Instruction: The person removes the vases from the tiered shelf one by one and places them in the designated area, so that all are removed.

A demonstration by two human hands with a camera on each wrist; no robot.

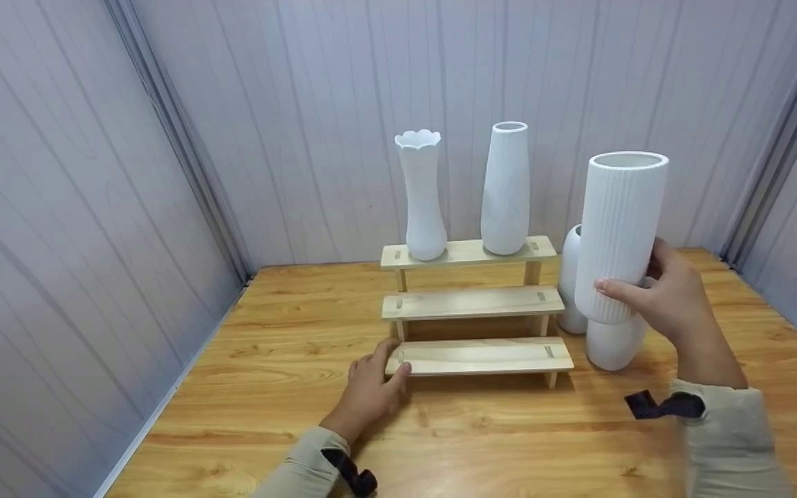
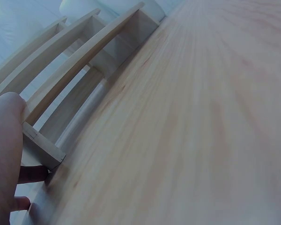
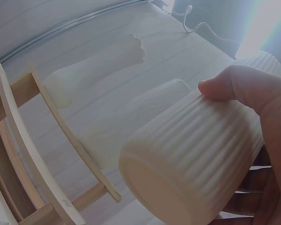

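This looks like a small, booth-like work bay, shut in on three sides by pale, streaked wall panels (image 1: 315, 152) that meet at metal corner strips (image 1: 176, 131), with a wood-grain tabletop (image 1: 288, 415) running back to the rear panel. The right wrist view adds a glaring light (image 3: 264, 21) and a loose white cable (image 3: 203, 23) near the top of the panelling, more like a fitted-out workspace than a living room. The white vases (image 1: 506, 197) and three-tier wooden stand (image 1: 468, 303) would suit a home or a shop alike.
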